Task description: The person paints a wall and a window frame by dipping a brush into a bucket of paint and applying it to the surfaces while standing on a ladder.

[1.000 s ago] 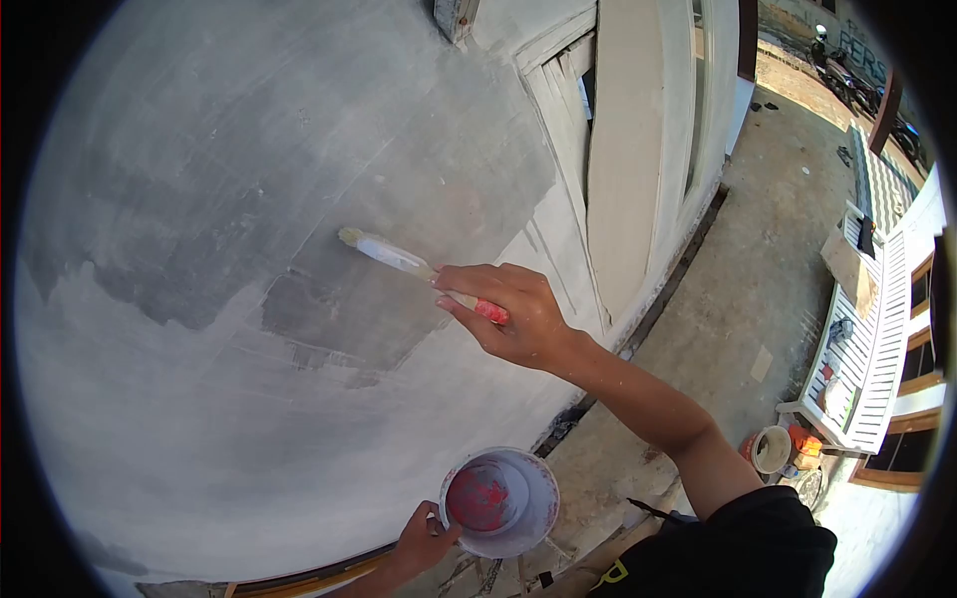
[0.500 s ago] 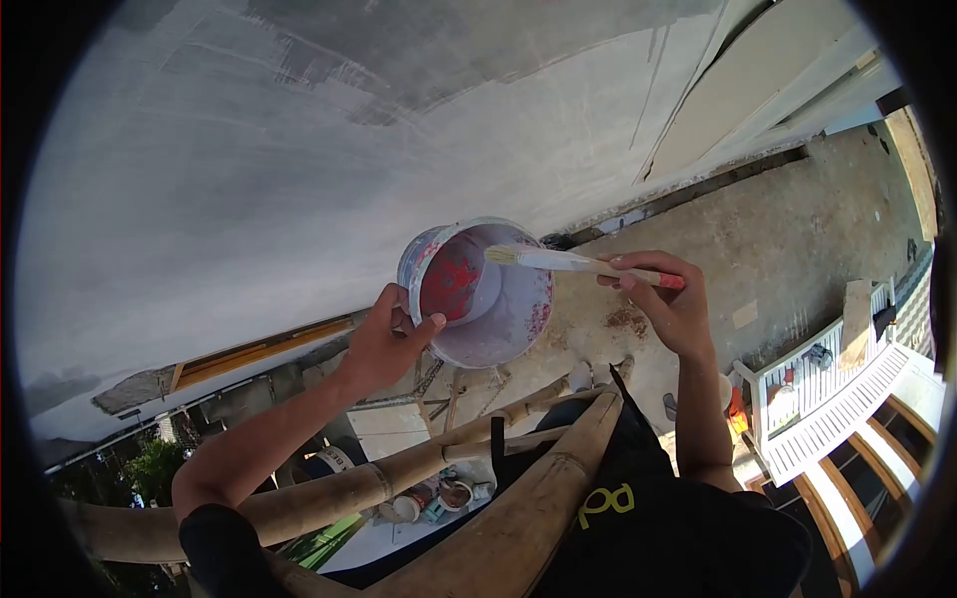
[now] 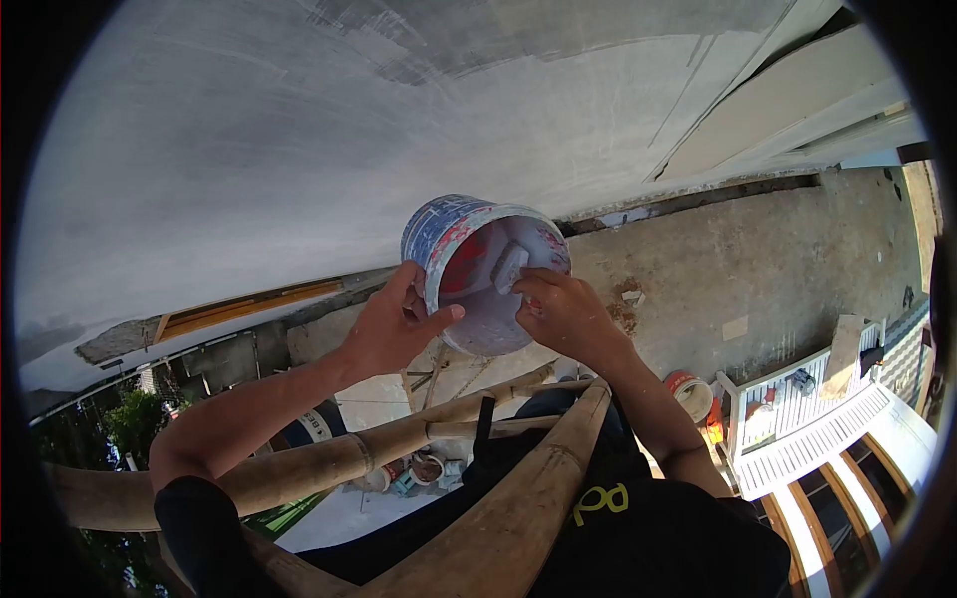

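Note:
A paint bucket (image 3: pixel 435 231), blue and white outside and smeared with red and pale paint inside, is tilted with its mouth towards me. My left hand (image 3: pixel 399 321) is closed on the near left of its rim, thumb inside and fingers outside. My right hand (image 3: pixel 563 311) is at the bucket's mouth, fingers closed round the paintbrush (image 3: pixel 509 267). The brush's pale, paint-coated part shows inside the bucket; most of its handle is hidden by my hand.
A grey, partly painted wall (image 3: pixel 299 169) rises ahead. Bamboo poles (image 3: pixel 478 498) cross close to my body. Far below lie a concrete floor (image 3: pixel 698 269), a white slatted railing (image 3: pixel 807 429), a second bucket (image 3: pixel 690 394) and several containers (image 3: pixel 427 468).
My right hand has moved left and brought the brush from above the bucket's mouth down into it. The bucket has tipped, showing more of its blue outside; my left hand still holds the rim.

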### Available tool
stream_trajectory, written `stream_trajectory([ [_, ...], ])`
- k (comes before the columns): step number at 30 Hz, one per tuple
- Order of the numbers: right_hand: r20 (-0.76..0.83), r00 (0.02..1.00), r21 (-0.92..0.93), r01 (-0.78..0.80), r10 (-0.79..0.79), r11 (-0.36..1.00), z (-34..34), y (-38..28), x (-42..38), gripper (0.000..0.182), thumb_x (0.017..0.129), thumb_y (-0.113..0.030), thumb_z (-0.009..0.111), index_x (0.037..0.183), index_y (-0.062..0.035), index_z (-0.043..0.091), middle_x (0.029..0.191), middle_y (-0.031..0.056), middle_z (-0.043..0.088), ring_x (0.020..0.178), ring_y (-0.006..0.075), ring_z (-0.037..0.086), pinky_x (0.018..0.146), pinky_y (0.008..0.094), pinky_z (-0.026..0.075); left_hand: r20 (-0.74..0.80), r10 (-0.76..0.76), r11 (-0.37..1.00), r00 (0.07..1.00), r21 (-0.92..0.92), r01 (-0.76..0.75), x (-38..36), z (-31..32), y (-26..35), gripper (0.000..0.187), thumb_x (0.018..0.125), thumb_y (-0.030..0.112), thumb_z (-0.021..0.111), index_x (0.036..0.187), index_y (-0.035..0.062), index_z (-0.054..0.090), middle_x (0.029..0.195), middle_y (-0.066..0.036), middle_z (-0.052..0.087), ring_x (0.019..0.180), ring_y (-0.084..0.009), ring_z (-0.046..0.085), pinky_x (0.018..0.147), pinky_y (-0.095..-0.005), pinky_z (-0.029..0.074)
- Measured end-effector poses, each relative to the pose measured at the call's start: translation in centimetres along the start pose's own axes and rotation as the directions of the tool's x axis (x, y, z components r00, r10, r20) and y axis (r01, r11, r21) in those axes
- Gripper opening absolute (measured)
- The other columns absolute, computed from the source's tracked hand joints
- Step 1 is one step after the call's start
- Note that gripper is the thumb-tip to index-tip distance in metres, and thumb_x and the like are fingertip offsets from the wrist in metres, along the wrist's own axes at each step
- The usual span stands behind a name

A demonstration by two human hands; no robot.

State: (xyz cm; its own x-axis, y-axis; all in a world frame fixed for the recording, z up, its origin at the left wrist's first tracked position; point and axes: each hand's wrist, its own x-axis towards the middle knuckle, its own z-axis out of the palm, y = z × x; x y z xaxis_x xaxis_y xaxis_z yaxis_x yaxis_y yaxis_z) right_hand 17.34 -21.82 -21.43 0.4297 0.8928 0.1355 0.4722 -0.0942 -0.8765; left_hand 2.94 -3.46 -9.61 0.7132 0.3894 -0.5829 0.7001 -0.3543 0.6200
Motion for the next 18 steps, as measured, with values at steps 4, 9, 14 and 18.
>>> stream_trajectory([
  [4, 0.070, 0.997, -0.007, -0.028, 0.029, 1.000, 1.6, 0.6, 0.5, 0.019, 0.074, -0.007, 0.064, 0.091, -0.0018, 0.069, 0.094, 0.0127, 0.068, 0.081, 0.0317, 0.069, 0.073, 0.0425, 0.057, 0.030, -0.016, 0.998, 0.999, 0.068, 0.014, -0.1, -0.2, 1.0, 0.038, 0.092, 0.026, 0.072, 0.101, 0.0049, 0.041, 0.089, -0.005, 0.054, 0.076, -0.0094, 0.055, 0.071, -0.0287, 0.055],
  [9, 0.125, 0.991, -0.027, -0.048, 0.051, 0.999, 3.5, 1.7, 1.3, 0.018, 0.074, -0.009, 0.063, 0.090, -0.0015, 0.070, 0.094, 0.0137, 0.068, 0.084, 0.0326, 0.069, 0.074, 0.0429, 0.057, 0.009, -0.004, 0.999, 1.000, 0.033, 0.004, 0.2, -0.3, -0.1, 0.039, 0.090, 0.027, 0.074, 0.101, 0.0033, 0.045, 0.081, -0.007, 0.058, 0.066, -0.0109, 0.056, 0.062, -0.0295, 0.049],
  [14, 0.123, 0.991, -0.029, -0.048, 0.051, 0.998, 4.0, 1.9, 1.7, 0.020, 0.074, -0.009, 0.064, 0.091, -0.0009, 0.070, 0.091, 0.0138, 0.069, 0.080, 0.0333, 0.068, 0.074, 0.0425, 0.057, 0.001, -0.022, 0.998, 1.000, 0.056, 0.022, 0.3, -0.5, -0.4, 0.039, 0.091, 0.027, 0.073, 0.101, 0.0028, 0.045, 0.081, -0.008, 0.058, 0.066, -0.0107, 0.056, 0.061, -0.0292, 0.047],
  [18, 0.020, 0.992, 0.205, -0.130, 0.129, 0.970, 0.2, 0.3, 1.0, 0.021, 0.079, -0.012, 0.069, 0.097, -0.0006, 0.071, 0.089, 0.0149, 0.071, 0.078, 0.0313, 0.070, 0.073, 0.0383, 0.056, -0.030, -0.017, 0.999, 0.999, 0.043, 0.018, 0.4, -0.6, 0.0, 0.038, 0.092, 0.028, 0.072, 0.103, 0.0028, 0.045, 0.083, -0.007, 0.058, 0.069, -0.0108, 0.057, 0.063, -0.0288, 0.048],
])
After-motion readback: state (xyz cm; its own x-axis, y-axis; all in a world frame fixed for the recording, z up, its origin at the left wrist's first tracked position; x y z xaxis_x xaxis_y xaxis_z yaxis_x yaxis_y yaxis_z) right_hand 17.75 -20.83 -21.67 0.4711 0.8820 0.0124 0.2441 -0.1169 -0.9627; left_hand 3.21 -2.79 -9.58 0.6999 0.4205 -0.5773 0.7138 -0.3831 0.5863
